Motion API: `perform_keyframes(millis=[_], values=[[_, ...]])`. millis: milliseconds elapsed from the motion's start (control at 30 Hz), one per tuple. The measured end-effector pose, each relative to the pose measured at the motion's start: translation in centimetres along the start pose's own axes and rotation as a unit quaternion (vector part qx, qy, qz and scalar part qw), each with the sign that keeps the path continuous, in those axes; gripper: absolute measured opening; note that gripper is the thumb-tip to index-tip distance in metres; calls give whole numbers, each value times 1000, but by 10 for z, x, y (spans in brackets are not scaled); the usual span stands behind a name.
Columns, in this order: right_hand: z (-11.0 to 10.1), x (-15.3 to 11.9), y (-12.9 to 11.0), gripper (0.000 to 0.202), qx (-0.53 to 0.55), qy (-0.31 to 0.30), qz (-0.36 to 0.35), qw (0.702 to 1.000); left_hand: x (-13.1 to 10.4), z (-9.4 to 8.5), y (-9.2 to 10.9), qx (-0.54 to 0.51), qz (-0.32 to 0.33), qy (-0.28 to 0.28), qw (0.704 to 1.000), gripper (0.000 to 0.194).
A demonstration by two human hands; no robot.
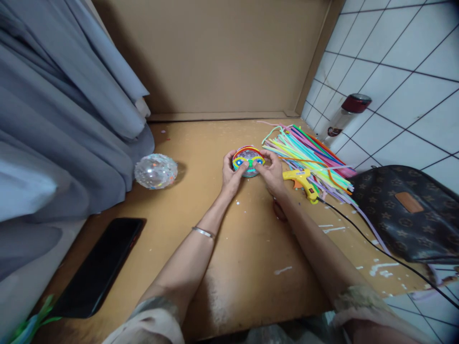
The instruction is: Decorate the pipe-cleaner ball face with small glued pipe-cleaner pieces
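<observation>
A round, multicoloured piece with a red and yellow rim and two blue eye-like spots is held above the wooden table. My left hand grips its left side, thumb on the front. On its right side, my right hand holds it the same way, fingers curled behind. Just right of my right hand lies a yellow glue gun with a black cord. Behind it spreads a pile of coloured pipe cleaners.
A clear ball with speckled contents sits at the left by the grey curtain. A black phone lies front left. At the right are a brown patterned bag and a bottle with a dark red lid.
</observation>
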State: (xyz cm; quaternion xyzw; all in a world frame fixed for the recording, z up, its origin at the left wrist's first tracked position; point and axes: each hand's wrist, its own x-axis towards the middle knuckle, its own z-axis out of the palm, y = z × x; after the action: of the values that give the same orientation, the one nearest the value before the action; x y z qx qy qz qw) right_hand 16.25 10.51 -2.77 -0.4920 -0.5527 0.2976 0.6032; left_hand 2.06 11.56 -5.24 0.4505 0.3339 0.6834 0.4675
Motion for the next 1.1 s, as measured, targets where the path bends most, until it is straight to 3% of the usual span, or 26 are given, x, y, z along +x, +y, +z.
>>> perform_keyframes(millis=[833,1100], values=[[-1,-3,-5,60,-2,-9,6,1000,-1,1,1,7,-13,14,1000,78],[2,-3,-4,62,-5,13,12,1000,-2,1,2,7,-7,4,1000,75]])
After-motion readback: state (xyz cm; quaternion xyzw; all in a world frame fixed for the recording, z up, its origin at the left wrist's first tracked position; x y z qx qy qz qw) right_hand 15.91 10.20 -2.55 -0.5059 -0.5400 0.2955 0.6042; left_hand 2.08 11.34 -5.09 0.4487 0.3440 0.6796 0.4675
